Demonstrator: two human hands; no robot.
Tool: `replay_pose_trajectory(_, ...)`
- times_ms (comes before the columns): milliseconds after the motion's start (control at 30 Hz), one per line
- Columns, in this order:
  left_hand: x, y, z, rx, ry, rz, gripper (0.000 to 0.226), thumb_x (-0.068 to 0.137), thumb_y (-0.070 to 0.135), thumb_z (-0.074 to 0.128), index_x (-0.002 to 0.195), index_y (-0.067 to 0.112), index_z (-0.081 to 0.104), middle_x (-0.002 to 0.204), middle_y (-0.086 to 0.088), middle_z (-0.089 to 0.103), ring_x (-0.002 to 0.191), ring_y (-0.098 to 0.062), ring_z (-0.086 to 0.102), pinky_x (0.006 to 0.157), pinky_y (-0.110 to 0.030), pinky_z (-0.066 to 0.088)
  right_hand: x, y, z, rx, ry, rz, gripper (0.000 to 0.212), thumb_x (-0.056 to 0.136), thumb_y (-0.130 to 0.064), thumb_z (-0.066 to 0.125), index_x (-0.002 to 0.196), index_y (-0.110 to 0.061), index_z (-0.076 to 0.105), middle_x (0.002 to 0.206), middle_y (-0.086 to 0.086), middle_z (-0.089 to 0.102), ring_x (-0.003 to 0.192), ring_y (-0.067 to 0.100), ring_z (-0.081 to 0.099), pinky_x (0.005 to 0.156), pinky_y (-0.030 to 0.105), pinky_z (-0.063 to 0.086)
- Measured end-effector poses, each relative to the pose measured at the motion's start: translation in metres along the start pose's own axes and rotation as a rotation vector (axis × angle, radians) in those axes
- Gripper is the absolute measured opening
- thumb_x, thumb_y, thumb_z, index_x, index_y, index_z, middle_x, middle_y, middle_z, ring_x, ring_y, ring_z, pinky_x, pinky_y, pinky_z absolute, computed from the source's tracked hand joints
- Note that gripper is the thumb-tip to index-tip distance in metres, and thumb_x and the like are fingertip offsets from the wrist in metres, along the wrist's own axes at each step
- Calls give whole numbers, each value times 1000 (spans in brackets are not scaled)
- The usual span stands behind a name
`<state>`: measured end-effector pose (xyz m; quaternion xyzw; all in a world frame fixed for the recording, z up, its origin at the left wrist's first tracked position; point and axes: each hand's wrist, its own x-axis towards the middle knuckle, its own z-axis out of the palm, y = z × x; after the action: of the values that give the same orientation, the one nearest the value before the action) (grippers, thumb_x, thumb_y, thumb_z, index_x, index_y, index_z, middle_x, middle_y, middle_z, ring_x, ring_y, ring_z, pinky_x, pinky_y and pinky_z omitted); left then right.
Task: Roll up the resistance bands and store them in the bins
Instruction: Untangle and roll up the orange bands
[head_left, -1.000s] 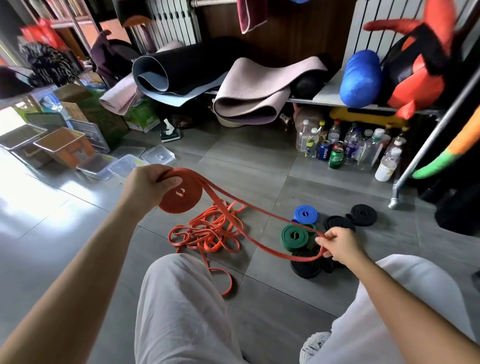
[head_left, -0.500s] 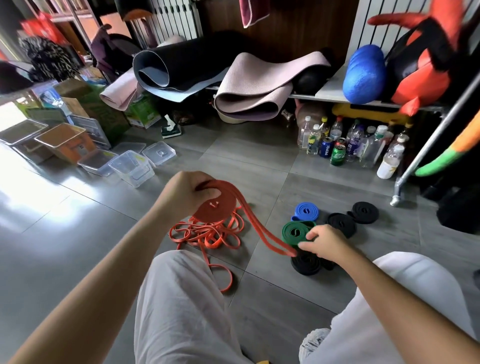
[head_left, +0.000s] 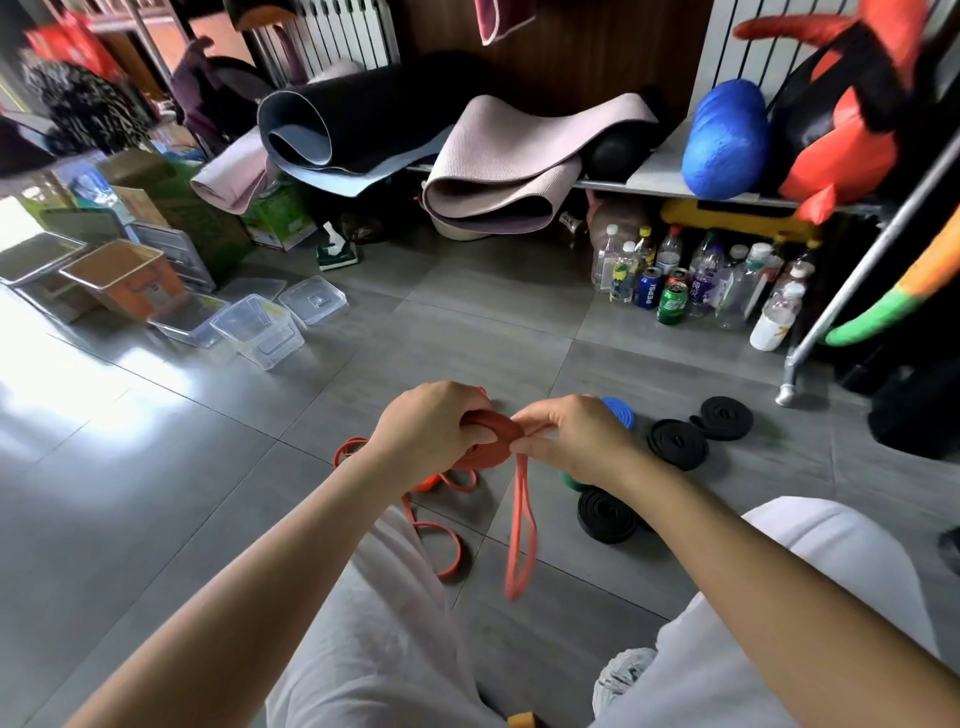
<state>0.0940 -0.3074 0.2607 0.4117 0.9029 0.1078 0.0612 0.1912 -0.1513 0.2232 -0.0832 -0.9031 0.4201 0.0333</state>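
My left hand (head_left: 431, 426) grips a partly rolled orange resistance band (head_left: 493, 449) in front of me. My right hand (head_left: 571, 436) pinches the same band at the coil's right edge, and a loose loop (head_left: 519, 535) of it hangs down from there. More orange bands (head_left: 447, 545) lie tangled on the floor under my left wrist. Rolled bands sit on the floor to the right: a blue one (head_left: 621, 410), a green one (head_left: 571, 480) mostly hidden by my right hand, and three black ones (head_left: 678, 444) (head_left: 724, 417) (head_left: 608, 514). Clear plastic bins (head_left: 260, 330) stand open at the left.
An orange bin (head_left: 124, 278) and more containers stand at the far left. Bottles and cans (head_left: 670, 296) line the floor under a shelf holding rolled yoga mats (head_left: 498, 171). A metal rack leg (head_left: 789, 379) stands at the right. My knees in white trousers fill the foreground.
My two hands have come together. The right hand moved left along the band up to the coil, the stretched length is gone and only a short loop hangs.
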Motion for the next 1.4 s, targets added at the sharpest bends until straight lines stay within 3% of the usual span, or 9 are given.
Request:
replay_pose_trajectory(200, -1, -2, -4, -10, -31, 22, 19, 83, 31, 62, 101, 26, 68, 96, 4, 67, 89, -21, 59, 73, -32, 48, -3, 1, 1, 21, 47, -37, 19, 78, -23, 73, 96, -27, 74, 85, -14, 73, 81, -3, 64, 80, 18, 49)
replay_pose_trajectory(333, -1, -2, -8, -242, 63, 17, 20, 80, 21, 69, 101, 20, 71, 96, 5, 70, 88, -18, 62, 78, -32, 49, -4, 8, 2, 143, 42, -26, 20, 76, -18, 76, 93, -29, 75, 74, -25, 69, 77, -11, 64, 72, 3, 45)
replay_pose_trajectory(600, -4, -2, -6, -792, 181, -133, 18, 78, 7, 73, 85, 24, 71, 78, 2, 70, 77, -20, 67, 72, -31, 53, -3, 14, -1, 596, 128, -11, 33, 71, -3, 78, 75, -36, 75, 80, -11, 74, 79, 6, 71, 74, 15, 53)
replay_pose_trajectory(700, -8, 0, -2, -1040, 170, -201, 18, 81, 0, 68, 96, 8, 70, 71, 5, 71, 66, -13, 67, 64, -27, 56, -4, 12, 0, 657, 134, -25, 26, 65, -12, 80, 76, -35, 76, 82, -10, 74, 80, 7, 71, 73, 15, 52)
replay_pose_trajectory(800, -14, 3, 0, -1227, 90, -263, 20, 83, 2, 65, 103, 5, 67, 78, -2, 72, 71, -18, 69, 70, -39, 58, -3, 13, -2, 722, 132, -3, 22, 58, -22, 79, 79, -28, 75, 81, -6, 75, 79, 9, 71, 73, 17, 53)
replay_pose_trajectory(967, -18, 2, -6, -1092, 26, -202, 11, 89, 17, 62, 90, 24, 70, 88, -6, 71, 83, -25, 69, 74, -45, 57, -4, 13, 0, 688, 95, 33, 23, 53, -28, 80, 76, -28, 76, 85, 0, 75, 83, 16, 72, 83, 30, 55)
replay_pose_trajectory(1167, -9, 5, -9, -649, 100, -111, 12, 92, 14, 57, 86, 24, 63, 77, 9, 62, 76, -15, 59, 66, -22, 47, -7, 7, -6, 647, 80, 20, 21, 57, -23, 81, 77, -28, 75, 83, -3, 75, 81, 12, 72, 77, 21, 54)
replay_pose_trajectory(1300, -4, 10, -13, -397, -3, 67, 22, 86, 14, 62, 108, 19, 64, 99, 8, 64, 89, -11, 59, 78, -23, 45, -9, 5, -16, 557, 52, 14, 22, 67, -12, 82, 82, -26, 73, 81, -5, 75, 79, 10, 72, 73, 19, 55)
replay_pose_trajectory(1400, 0, 14, -13, -268, -16, 67, 21, 84, 13, 63, 105, 16, 66, 93, 5, 65, 82, -12, 56, 71, -22, 40, -9, 2, -19, 515, 56, 7, 22, 69, -8, 81, 83, -24, 73, 81, -5, 75, 76, 5, 71, 70, 15, 54)
